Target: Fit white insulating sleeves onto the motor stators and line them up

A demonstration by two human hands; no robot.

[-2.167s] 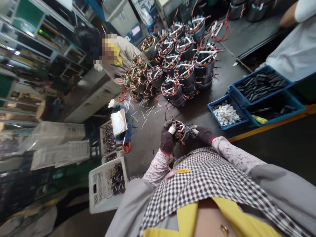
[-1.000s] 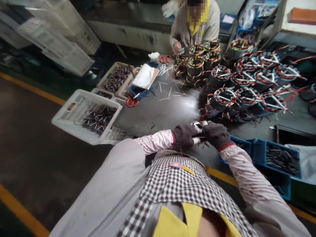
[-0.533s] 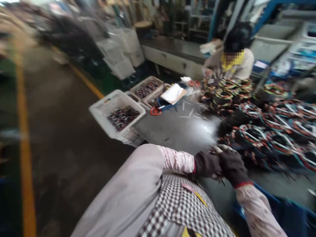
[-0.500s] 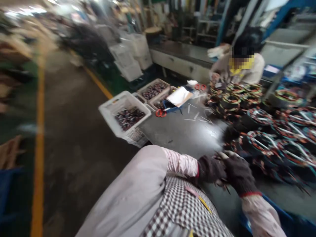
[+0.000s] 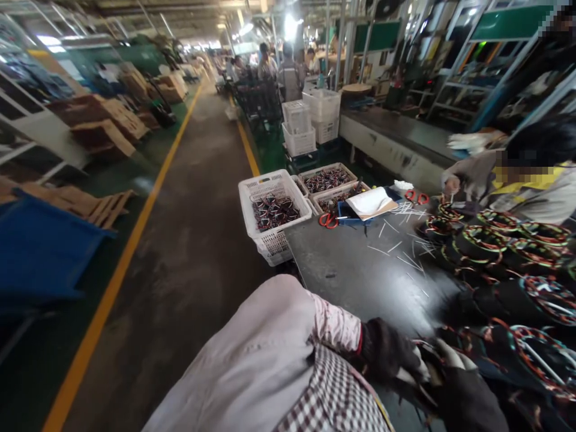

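My left hand [image 5: 396,355], in a dark glove with pale fingertips, curls in front of me at the lower right. My right hand [image 5: 465,387], gloved alike, faces it with fingers bent. Between them is a small dark bunch of wires [image 5: 432,367], held by both hands; blur and the gloves hide most of it. Right beside my right hand stand several dark cylindrical stators [image 5: 497,300] topped with rings of red, teal and white wire. Beneath the hands lies the grey metal tabletop [image 5: 346,273].
White thin strips [image 5: 407,261] lie scattered on the table near red-handled scissors [image 5: 328,221] and a paper pad [image 5: 369,203]. A white crate [image 5: 274,207] of wired parts stands at its left corner. A co-worker [image 5: 522,174] sits across. A blue bin [image 5: 49,252] stands left of the aisle.
The view has swung left, so the table, stators and co-worker appear farther right and the aisle shows more. My hands stay close together and sit lower in the picture.
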